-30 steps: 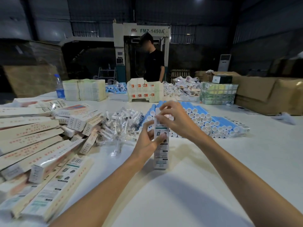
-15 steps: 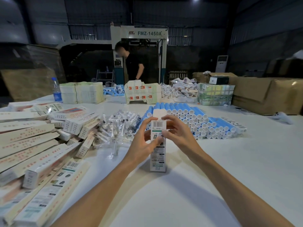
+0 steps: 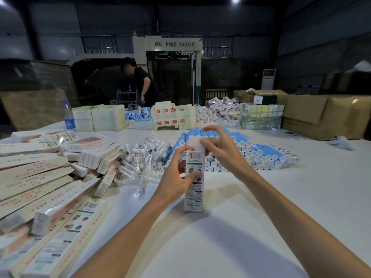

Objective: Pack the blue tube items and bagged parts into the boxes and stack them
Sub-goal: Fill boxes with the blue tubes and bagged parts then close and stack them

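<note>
Narrow box [image 3: 194,183] stands upright mid-table [image 3: 301,197], near the front edge. Left hand [image 3: 176,177] clamped round its middle. Right hand [image 3: 220,149] pinches the top flap [image 3: 194,141], fingers closed on it. Blue tubes [image 3: 251,149] stacked just behind; bagged parts [image 3: 144,157] left of them; packed boxes [image 3: 40,187] heaped along the left edge.

Both our bare forearms reach in from six o'clock, converging toward the centre. Our left hand [image 3: 176,177] is wrapped around something upright, thumb across its near face at three o'clock, fingers curled behind. Our right hand [image 3: 220,151] arches above at one o'clock, fingertips [image 3: 204,141] pinching downward, wrist raised.
</note>
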